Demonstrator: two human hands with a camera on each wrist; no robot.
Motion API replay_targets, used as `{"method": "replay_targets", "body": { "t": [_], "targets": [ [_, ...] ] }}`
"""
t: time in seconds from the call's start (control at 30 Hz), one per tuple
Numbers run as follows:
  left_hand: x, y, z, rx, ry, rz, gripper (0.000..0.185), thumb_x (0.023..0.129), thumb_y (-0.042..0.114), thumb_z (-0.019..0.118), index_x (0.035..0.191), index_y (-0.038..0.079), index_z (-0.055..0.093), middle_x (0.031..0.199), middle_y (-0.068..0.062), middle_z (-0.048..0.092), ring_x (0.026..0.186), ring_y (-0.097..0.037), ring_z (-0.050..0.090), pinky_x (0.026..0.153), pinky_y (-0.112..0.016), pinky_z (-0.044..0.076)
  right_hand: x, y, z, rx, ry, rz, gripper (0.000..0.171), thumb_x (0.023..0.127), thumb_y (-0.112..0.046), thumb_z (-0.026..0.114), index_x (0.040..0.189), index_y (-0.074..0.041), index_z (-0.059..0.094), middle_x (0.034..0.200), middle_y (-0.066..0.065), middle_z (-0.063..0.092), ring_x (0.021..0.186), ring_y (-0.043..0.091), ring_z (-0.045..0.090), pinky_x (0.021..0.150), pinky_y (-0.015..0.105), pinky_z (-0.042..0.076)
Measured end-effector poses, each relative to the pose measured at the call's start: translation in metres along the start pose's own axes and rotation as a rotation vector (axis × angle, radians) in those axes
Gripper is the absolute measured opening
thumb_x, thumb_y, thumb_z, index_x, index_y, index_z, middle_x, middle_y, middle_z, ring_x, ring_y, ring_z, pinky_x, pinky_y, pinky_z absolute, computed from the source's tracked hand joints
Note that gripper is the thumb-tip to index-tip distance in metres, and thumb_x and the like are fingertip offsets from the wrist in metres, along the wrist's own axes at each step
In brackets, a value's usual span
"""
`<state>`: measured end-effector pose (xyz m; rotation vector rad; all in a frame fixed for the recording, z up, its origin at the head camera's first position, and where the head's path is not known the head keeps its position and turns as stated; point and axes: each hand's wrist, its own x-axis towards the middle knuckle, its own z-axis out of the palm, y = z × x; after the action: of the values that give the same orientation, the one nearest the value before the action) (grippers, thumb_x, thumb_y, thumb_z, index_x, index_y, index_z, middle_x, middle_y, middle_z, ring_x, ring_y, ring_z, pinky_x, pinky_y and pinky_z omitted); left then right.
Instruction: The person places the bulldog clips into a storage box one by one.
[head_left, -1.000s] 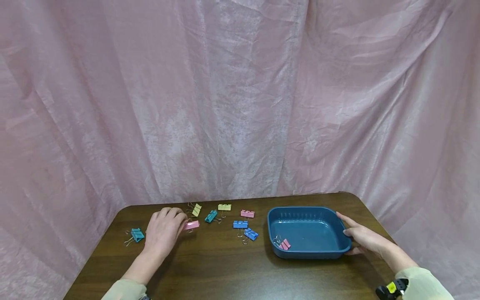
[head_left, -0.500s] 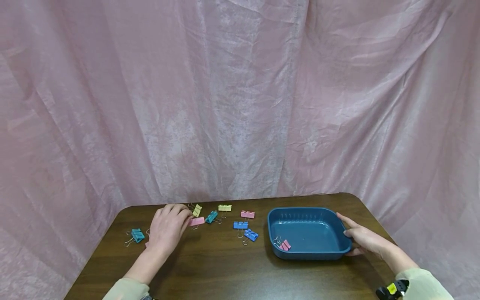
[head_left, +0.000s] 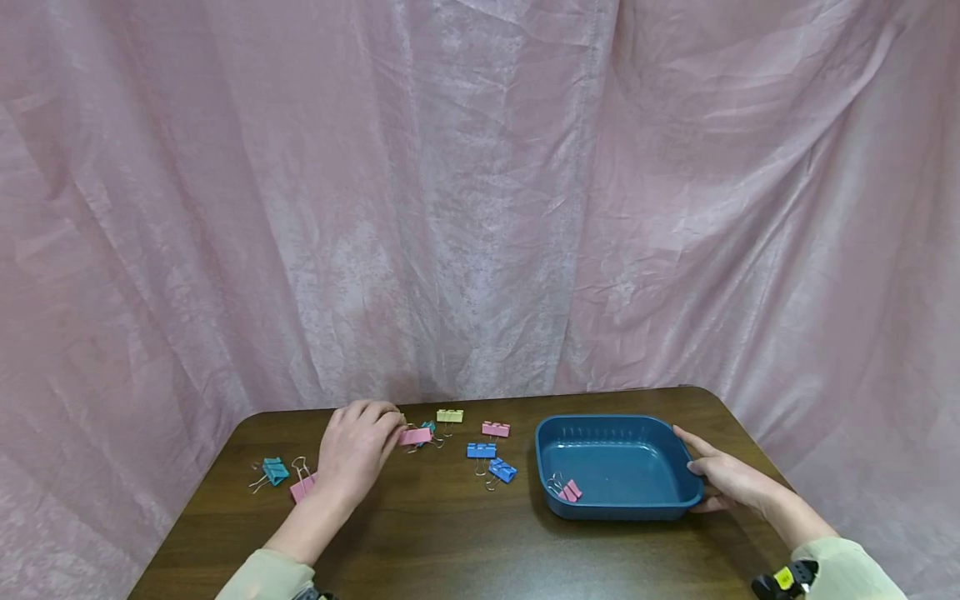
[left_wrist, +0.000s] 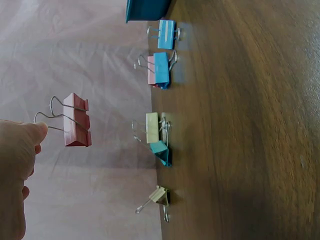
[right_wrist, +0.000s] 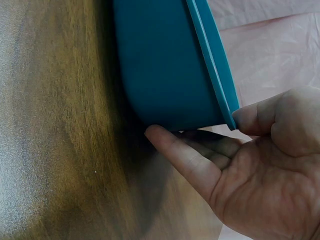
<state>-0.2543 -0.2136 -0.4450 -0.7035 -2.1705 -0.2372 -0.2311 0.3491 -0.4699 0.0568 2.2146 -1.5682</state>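
My left hand (head_left: pixel 358 446) pinches a pink binder clip (left_wrist: pixel 76 120) by its wire handle, in the air above the table. In the head view, that held clip partly covers a teal binder clip (head_left: pixel 429 426). At the tray's right end, my right hand (head_left: pixel 729 477) grips the blue tray (right_wrist: pixel 160 65), thumb on the rim and fingers against the wall. A pink binder clip (head_left: pixel 570 491) lies in the tray's near left corner. Left of my left wrist are another pink binder clip (head_left: pixel 302 487) and a teal one (head_left: pixel 275 471).
Between hand and tray lie a yellow binder clip (head_left: pixel 450 416), a pink one (head_left: pixel 495 428) and two blue ones, one flat (head_left: pixel 481 450) and one slanted (head_left: pixel 502 470). Another yellow clip (left_wrist: pixel 160 195) is near the far table edge. A pink curtain (head_left: pixel 480 208) hangs behind.
My left hand has moved to the right with the pink binder clip, uncovering the pink clip lying near its wrist. My right hand and the tray stay in place.
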Motion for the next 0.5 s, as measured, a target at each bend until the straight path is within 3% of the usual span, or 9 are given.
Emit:
{"method": "replay_targets", "body": {
  "t": [0.5],
  "targets": [
    [0.013,0.023,0.013,-0.013,0.015,0.043,0.007,0.087,0.018,0.078,0.093,0.016,0.074,0.1,0.001,0.07,0.097,-0.028,0.065,0.082,-0.049,0.051,0.001,0.002,-0.001,-0.011,0.006,0.001,0.068,0.106,-0.003,0.031,0.165,-0.012,-0.002,0.158,0.041,-0.011,0.132,0.07,0.03,0.085,0.06,0.056]
  ]
}}
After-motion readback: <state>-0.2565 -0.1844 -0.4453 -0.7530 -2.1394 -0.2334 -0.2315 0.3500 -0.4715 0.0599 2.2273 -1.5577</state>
